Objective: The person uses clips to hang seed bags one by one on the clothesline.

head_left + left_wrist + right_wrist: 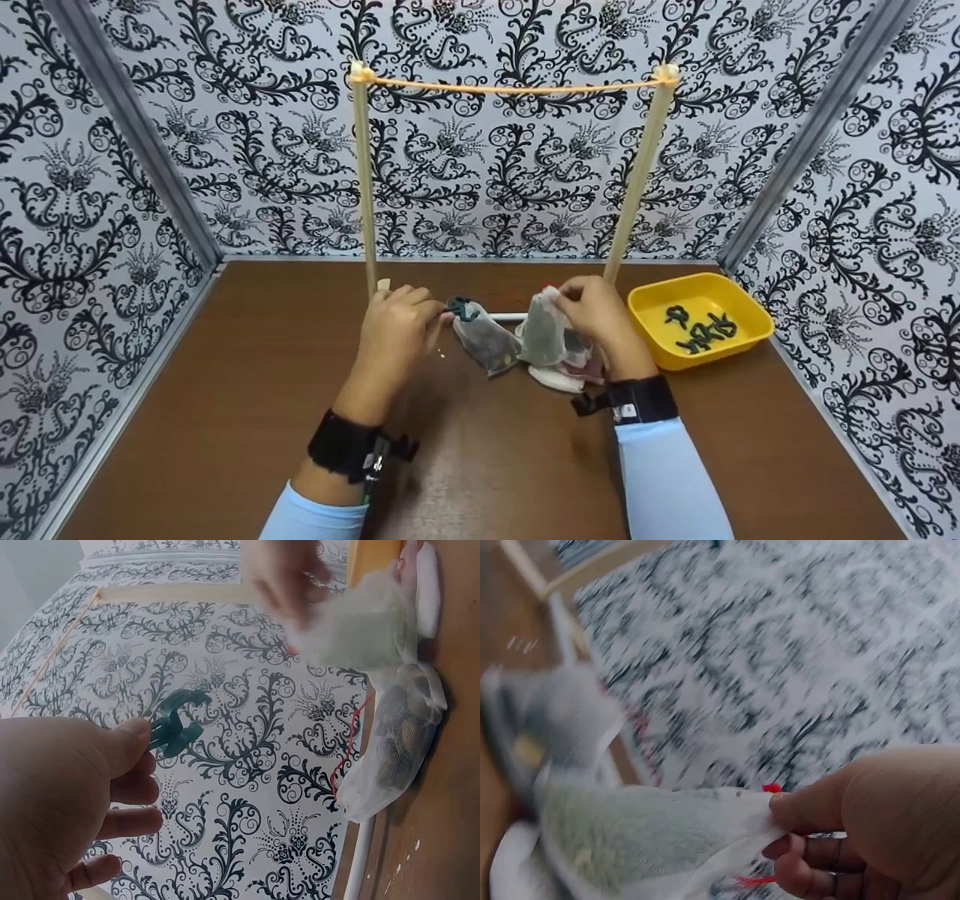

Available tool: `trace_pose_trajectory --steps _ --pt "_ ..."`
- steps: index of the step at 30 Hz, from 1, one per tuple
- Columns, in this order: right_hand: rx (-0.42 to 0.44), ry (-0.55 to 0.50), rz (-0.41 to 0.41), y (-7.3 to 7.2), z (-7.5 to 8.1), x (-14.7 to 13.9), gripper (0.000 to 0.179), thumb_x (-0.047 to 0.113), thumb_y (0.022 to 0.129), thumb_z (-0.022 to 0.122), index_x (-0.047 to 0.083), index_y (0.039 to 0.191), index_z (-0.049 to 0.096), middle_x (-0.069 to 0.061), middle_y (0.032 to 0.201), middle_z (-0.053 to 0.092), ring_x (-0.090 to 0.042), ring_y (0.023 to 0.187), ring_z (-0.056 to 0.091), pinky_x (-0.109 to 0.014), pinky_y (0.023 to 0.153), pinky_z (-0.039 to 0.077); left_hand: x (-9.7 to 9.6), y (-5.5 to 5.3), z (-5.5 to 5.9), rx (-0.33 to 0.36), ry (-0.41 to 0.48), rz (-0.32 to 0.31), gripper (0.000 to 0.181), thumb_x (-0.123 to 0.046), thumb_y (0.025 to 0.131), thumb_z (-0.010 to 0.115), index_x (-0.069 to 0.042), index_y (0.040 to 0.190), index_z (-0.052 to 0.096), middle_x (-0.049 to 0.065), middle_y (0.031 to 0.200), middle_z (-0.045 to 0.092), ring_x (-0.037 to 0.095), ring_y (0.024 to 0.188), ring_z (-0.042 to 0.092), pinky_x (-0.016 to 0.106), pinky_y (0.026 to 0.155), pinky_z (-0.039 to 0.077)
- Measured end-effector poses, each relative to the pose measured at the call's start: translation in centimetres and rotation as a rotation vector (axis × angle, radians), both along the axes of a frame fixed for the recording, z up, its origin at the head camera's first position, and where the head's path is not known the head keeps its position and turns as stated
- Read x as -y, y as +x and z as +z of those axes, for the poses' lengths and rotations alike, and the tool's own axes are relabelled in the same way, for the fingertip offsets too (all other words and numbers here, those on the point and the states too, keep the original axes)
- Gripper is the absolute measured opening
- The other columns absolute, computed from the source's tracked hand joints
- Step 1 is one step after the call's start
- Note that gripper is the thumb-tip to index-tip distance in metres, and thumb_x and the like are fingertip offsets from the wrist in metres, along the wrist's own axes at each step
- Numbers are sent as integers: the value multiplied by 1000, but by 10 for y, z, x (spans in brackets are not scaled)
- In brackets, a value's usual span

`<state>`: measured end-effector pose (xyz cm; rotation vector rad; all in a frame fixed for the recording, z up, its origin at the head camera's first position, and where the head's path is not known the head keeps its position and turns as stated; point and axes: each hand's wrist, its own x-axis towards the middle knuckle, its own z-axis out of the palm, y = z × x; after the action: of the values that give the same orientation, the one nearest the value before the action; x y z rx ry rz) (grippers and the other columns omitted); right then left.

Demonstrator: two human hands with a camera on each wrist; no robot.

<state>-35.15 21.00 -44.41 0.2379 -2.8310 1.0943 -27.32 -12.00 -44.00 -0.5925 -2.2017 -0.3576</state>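
Two hands: left hand (399,326) and right hand (600,307), mid-frame in the head view, over the table (225,420).
Clip-and-bag step: looks like pairing one clip (460,308) with one green bag (543,334); clip not yet on the bag, so probably the prep stage.
String move: next likely calls for raising the bag top to the string (510,90), upper middle of the frame, then squeezing the clip over both. Nothing hangs on the string now.
Left grip: narrow, pinching the clip by its handle end between thumb and finger; other fingers stick out free.
Right grip: narrow, thumb and fingers pinching the bag's gathered top.
Clip look: dark green plastic, curved prongs, mouth seems parted in the left wrist view. Overlaps the dark bag (487,346) in the head view, but left wrist view shows it apart.
Green bag look: sheer white mesh, pale green fill in the lower part, red tie (771,787) at the neck. Roughly upright, right of centre, neck up; can't tell if its bottom is off the pile. Right wrist view blurry.
Tray (667,361): yellow, right of frame, loose clips (701,336) inside.
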Motion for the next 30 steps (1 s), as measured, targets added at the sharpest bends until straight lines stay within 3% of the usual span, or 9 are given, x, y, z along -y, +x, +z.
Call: trace_pose_trajectory --steps 4,8,13,16,18,21,24,27,30 --pt "-105 -29 8 14 21 8 18 24 108 78 8 112 86 -14 104 84 -33 96 75 -47 90 63 -1 -1 -2 -42 11 0 20 -31 97 88 -12 90 85 0 84 78 27 82 72 52 89 58" --pt "-213 -17 8 22 38 17 21 27 108 77 9 113 86 -13 105 83 -32 97 74 -48 90 62 1 -2 -1 -81 28 -1 19 -29 96 89 -13 88 85 0 82 77 26 79 72 49 87 58" --pt "-310 22 32 17 62 37 26 31 109 78 6 115 84 -15 108 83 -35 97 76 -50 90 65 10 0 3 -144 57 20 19 -29 96 90 -13 88 85 0 82 78 27 77 72 43 73 55" --pt "-319 67 50 10 85 51 30 36 111 74 7 117 81 -13 107 82 -32 93 76 -46 82 66 17 -1 15 -176 58 54 18 -27 95 90 -11 90 86 1 85 81 27 77 75 41 67 51" --pt "-330 96 67 6 101 60 32 38 112 72 7 118 80 -12 108 82 -29 92 76 -43 81 67 20 -3 29 -192 33 92 15 -25 95 90 -11 91 86 3 86 82 28 76 76 41 64 50" --pt "-379 128 86 -1 126 73 32 35 114 70 5 118 79 -13 109 82 -30 93 76 -42 82 67 26 -10 61 -237 -13 145 9 -16 99 86 -10 92 85 6 88 83 31 75 76 41 62 48" --pt "-440 126 103 -6 149 84 31 32 114 70 3 116 79 -15 110 82 -30 94 77 -41 85 68 31 -19 100 -286 -44 182 14 -13 105 78 -8 94 84 8 89 82 33 70 72 41 60 47" --pt "-494 126 108 -9 170 96 30 30 115 69 1 115 78 -16 109 82 -29 92 77 -37 82 68 34 -27 143 -304 -61 206 28 -20 114 68 -5 97 83 12 91 82 34 69 70 41 58 48" --pt "-517 133 116 -9 190 109 29 26 116 66 -1 115 77 -17 110 82 -28 93 77 -35 82 67 35 -31 184 -270 -74 226 37 -26 118 58 -2 103 82 17 103 84 35 72 70 41 59 52"
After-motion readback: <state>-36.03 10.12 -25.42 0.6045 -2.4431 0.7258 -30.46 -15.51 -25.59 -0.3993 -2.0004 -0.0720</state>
